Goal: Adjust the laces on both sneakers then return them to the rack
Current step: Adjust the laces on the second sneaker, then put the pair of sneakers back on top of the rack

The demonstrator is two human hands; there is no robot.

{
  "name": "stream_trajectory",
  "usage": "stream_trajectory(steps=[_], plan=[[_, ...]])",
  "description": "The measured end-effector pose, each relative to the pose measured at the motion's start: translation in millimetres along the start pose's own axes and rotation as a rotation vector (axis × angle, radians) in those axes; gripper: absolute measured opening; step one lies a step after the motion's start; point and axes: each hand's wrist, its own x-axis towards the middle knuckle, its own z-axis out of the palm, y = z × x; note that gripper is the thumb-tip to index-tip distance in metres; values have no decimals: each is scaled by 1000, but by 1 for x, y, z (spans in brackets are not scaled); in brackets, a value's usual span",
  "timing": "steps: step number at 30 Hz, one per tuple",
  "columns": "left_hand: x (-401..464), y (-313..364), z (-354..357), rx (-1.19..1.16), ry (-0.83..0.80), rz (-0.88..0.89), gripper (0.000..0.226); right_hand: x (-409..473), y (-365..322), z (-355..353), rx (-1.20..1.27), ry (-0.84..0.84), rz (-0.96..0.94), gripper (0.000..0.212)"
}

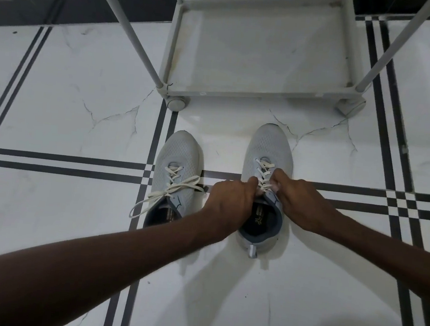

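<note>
Two light grey sneakers stand side by side on the tiled floor, toes pointing away from me. The left sneaker [175, 164] has its white laces [165, 192] loose and trailing off its left side. The right sneaker [267, 152] sits a little farther forward. My left hand [228, 201] and my right hand [299, 200] pinch the right sneaker's laces [264, 175] near the tongue, one from each side. The lace ends are hidden under my fingers.
A white wheeled rack [257, 94] stands just beyond the sneakers, its bottom shelf bare and its slanted poles [124, 25] rising toward me. The floor is white marble tile with dark stripes [64, 164]. A dark band runs along the far wall.
</note>
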Motion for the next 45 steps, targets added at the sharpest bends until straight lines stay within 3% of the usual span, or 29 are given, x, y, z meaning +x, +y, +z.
stream_trajectory(steps=[3,6,12,15,17,20,21,23,25,27,31,34,39,45], plan=[[5,-3,-8,-44,-57,-31,23,4,7,-11,-130,-57,-16,22],[3,-4,-8,-107,-103,-53,26,8,14,-16,-268,-104,-87,14],[-1,-11,-10,-223,-150,-3,33,14,13,-13,-336,-51,-147,19],[-6,-30,-28,-281,-104,-52,47,5,9,-15,-216,35,-15,42],[-11,-59,-43,-307,-45,-135,60,-10,2,-9,-41,150,171,69],[-25,-125,-60,-314,-188,-300,105,-39,-13,6,347,96,499,99],[-34,-147,-59,-410,-314,-371,109,-45,-19,12,465,51,562,96],[-58,-169,-53,-698,-558,-511,87,-48,-28,25,594,8,599,82],[-79,-172,-31,-846,-631,-613,74,-41,-31,30,583,17,627,69],[-93,-158,-5,-818,-521,-648,63,-29,-30,32,527,10,633,69],[-88,-134,19,-767,-292,-672,60,-14,-29,30,418,-33,575,65],[-78,-124,25,-777,-264,-627,67,-12,-36,35,405,-37,539,59],[-72,-115,29,-770,-267,-536,46,-11,-41,34,385,-26,519,53],[-75,-113,-44,-821,-242,-459,57,-22,-77,-39,359,-6,534,42]])
